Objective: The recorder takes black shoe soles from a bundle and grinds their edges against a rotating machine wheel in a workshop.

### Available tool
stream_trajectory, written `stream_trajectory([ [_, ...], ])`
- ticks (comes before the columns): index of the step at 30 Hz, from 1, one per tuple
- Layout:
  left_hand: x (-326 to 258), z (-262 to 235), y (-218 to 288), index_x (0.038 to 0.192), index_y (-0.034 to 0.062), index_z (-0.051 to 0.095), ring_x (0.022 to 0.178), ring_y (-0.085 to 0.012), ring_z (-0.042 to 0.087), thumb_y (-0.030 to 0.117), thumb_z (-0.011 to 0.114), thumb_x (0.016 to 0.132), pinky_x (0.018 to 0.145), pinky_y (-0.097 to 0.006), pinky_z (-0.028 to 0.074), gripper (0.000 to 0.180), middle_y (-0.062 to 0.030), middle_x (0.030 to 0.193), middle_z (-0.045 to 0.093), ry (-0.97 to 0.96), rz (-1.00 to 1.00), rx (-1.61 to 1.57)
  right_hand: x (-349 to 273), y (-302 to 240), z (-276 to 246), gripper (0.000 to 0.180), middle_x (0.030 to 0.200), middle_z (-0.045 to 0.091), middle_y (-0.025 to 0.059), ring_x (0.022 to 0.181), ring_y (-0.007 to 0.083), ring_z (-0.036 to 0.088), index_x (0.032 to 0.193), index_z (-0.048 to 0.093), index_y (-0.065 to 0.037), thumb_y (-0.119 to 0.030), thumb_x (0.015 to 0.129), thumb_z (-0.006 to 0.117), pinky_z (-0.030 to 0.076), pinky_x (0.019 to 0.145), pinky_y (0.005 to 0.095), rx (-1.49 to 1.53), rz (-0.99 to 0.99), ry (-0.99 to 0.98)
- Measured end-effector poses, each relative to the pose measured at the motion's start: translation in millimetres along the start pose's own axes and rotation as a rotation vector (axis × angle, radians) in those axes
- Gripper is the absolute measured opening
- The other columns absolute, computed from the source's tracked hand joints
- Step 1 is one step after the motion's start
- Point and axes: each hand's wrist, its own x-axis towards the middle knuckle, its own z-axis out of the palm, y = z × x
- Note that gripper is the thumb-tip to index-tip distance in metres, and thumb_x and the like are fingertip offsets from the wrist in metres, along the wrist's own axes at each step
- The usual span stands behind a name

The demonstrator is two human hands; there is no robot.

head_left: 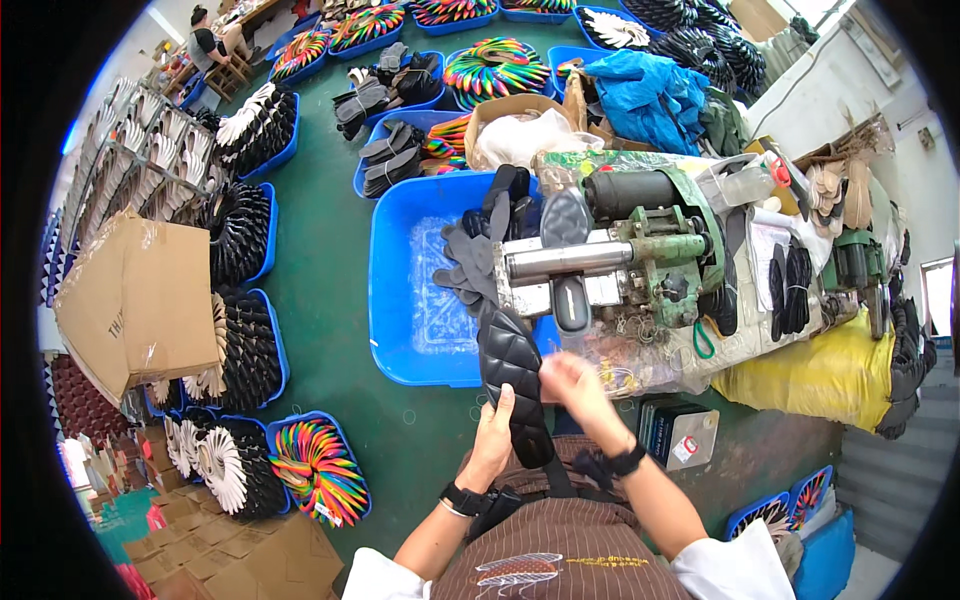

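A black quilted, sole-shaped piece point(512, 375) hangs in front of my body, its far end beside the metal front of a green machine point(665, 255). My left hand point(492, 438) grips its near left edge, thumb lying on the quilted face. My right hand point(575, 385) is at the piece's right edge; its fingers are smeared by motion, so whether they pinch it cannot be made out. Grey and black soft pieces point(465, 262) lie over the side of a blue tub point(420, 372) left of the machine. A dark oval pad point(571, 305) sits under the machine's metal bar.
Green-handled scissors point(704, 342) lie on the plastic-covered worktable point(650, 368). A metal tin point(690, 438) stands below it. Tubs of rainbow-coloured pieces point(318, 465) and black ones line the left floor, beside a cardboard box point(150, 300). Another person point(205, 45) sits far off at upper left.
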Motion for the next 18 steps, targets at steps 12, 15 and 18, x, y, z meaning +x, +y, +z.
stream_trajectory([
  [12,-42,94,88,0.111,0.003,0.057,0.116,-0.0302,0.051,0.011,0.059,0.088,0.103,-0.044,0.038,0.024,-0.0156,0.123,0.055,-0.702,0.174,0.208,38,18,-39,0.023,0.075,0.066,0.0057,0.061,0.0086,0.06,0.082,0.062,-0.001,-0.023,0.091,0.065,0.046,0.051,0.0231,0.062,0.064,0.234],
  [15,-82,164,133,0.093,0.0035,0.059,0.108,-0.038,0.054,0.012,0.061,0.085,0.095,-0.05,0.043,0.011,-0.0192,0.115,0.057,-1.355,0.197,0.002,10,40,-68,0.022,0.083,0.07,0.0091,0.077,0.0172,0.069,0.096,0.062,0.0,-0.022,0.092,0.062,0.056,0.066,0.0273,0.035,0.287,-0.008],
  [18,-121,231,102,0.104,-0.006,0.062,0.095,-0.0336,0.058,0.0,0.051,0.083,0.087,-0.044,0.046,0.025,-0.02,0.104,0.062,-1.524,0.265,-0.54,-21,59,-125,0.019,0.087,0.07,0.0086,0.077,0.0162,0.069,0.101,0.063,-0.002,-0.019,0.092,0.062,0.056,0.064,0.0269,-0.018,0.332,0.015],
])
